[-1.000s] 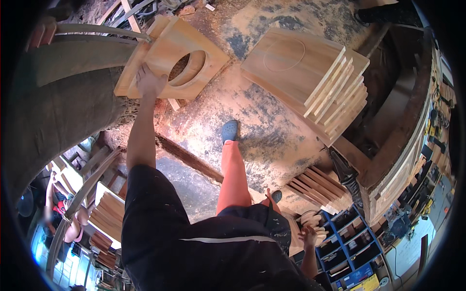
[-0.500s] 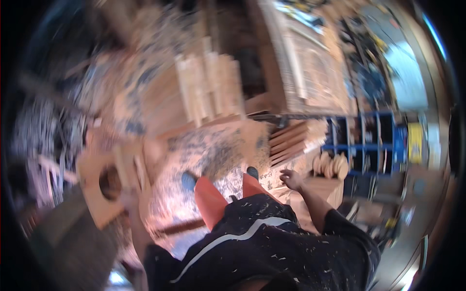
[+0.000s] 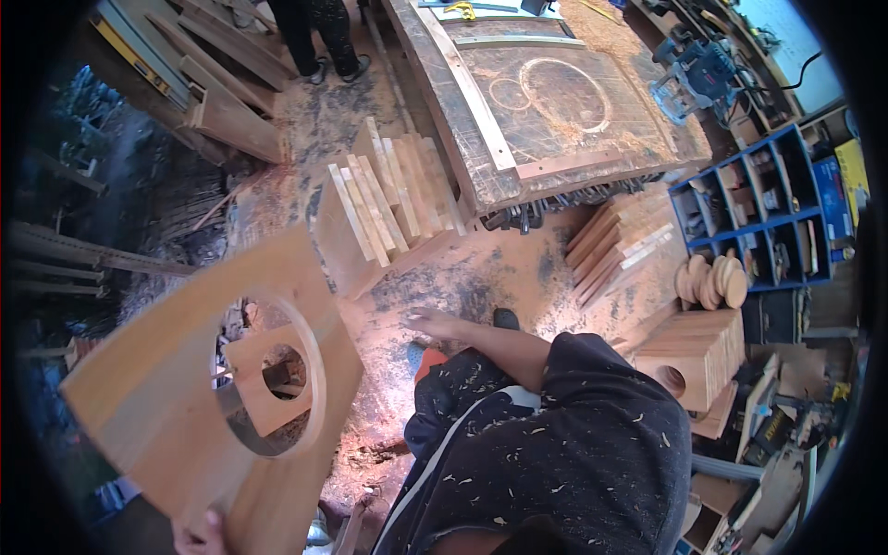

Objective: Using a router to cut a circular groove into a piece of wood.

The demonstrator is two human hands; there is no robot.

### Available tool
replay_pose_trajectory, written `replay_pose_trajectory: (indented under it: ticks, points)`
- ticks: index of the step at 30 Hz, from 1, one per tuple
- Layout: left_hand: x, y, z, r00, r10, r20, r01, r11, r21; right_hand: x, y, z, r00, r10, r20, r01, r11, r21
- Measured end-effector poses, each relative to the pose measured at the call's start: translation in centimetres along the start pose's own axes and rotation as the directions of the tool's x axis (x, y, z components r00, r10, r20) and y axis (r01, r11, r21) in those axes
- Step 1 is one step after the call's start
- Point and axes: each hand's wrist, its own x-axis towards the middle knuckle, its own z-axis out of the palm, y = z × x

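Observation:
A wide wooden panel [image 3: 153, 407] with a big round hole stands tilted at my left. My left hand [image 3: 202, 535] grips its lower edge; only the fingers show. Through the hole I see a smaller wooden board [image 3: 248, 370], which has a round hole of its own. My right hand [image 3: 432, 323] reaches across in front of my body, over the sawdust-covered floor, to the right of the panel. Its fingers are stretched out and hold nothing.
Ahead is a workbench [image 3: 472, 185] with round cut marks; a blue router [image 3: 703, 74] sits at its right. Upright boards [image 3: 347, 222], leaning boards [image 3: 610, 245], wooden discs [image 3: 712, 280] and a holed stack [image 3: 694, 356] stand around. Another person's legs [image 3: 314, 37] are at the far left.
The view has turned and sharpened. The large holed panel now shows broadside at my left. My right hand has moved from the right side across my body to the left.

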Motion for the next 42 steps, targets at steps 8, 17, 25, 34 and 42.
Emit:
replay_pose_trajectory:
  ticks: [8, 17, 25, 34, 42]
  points:
    - [-16.9, 8.4, -0.7, 0.834, 0.097, -0.543, -0.198, 0.971, -0.131, -4.6, -11.3, -5.8, 0.576, -0.681, 0.453, -0.271, 0.363, 0.891]
    - [-8.6, 9.4, 23.0, 0.983, 0.043, -0.178, -0.160, 0.678, -0.717, -25.8, -7.3, -36.1, 0.801, -0.486, -0.349, 0.463, 0.133, 0.876]
    - [1.1, 23.9, 52.6, 0.906, 0.124, 0.406, 0.224, 0.673, -0.705, -28.8, 0.5, -51.3, 0.669, -0.055, -0.741, 0.706, 0.358, 0.611]
    - [6.7, 32.2, 70.9, 0.704, 0.138, 0.697, 0.549, 0.517, -0.657, -27.8, 2.8, -61.7, 0.566, 0.144, -0.811, 0.576, 0.635, 0.515]
    - [6.1, 40.7, 63.9, 0.851, 0.492, -0.183, -0.457, 0.525, -0.718, -27.1, -1.8, -61.7, 0.433, 0.118, -0.893, 0.347, 0.893, 0.287]
